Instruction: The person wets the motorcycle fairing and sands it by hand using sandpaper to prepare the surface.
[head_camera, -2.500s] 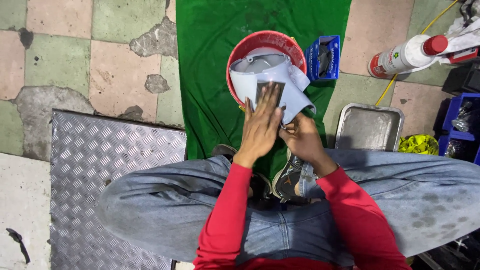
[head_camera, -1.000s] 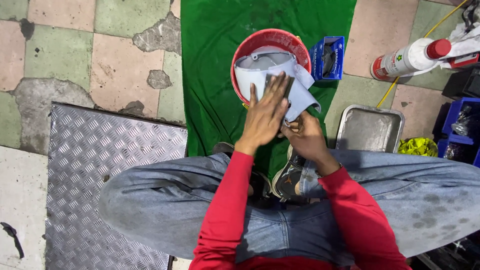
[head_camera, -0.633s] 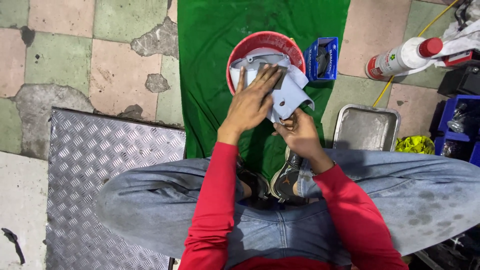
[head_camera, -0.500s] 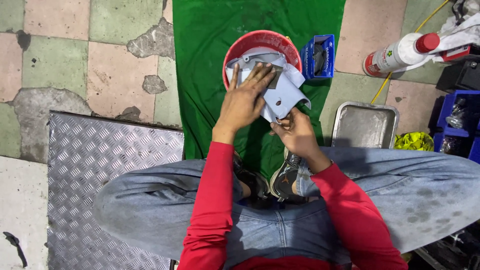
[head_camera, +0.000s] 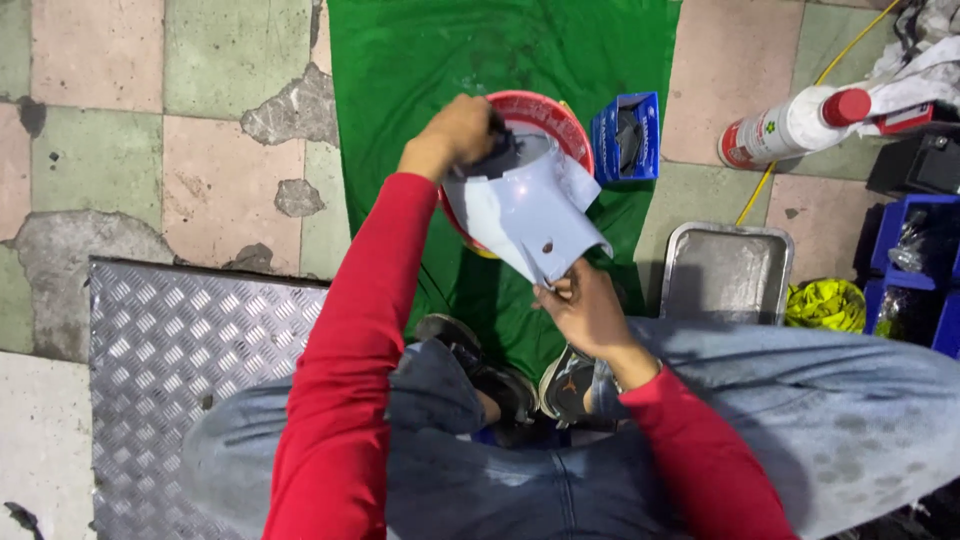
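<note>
- Right hand (head_camera: 585, 310) grips the pale blue panel's (head_camera: 525, 215) near edge over the red basin (head_camera: 555, 115).
- Left hand (head_camera: 460, 130), grip closed on a dark pad (head_camera: 500, 150), rubs the far end; sanding looks unfinished.

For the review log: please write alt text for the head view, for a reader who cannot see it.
Seated on the floor, a person holds a pale blue-grey panel over a red basin on a green cloth; the right hand grips its lower edge, the left hand presses a dark pad on top.
</note>
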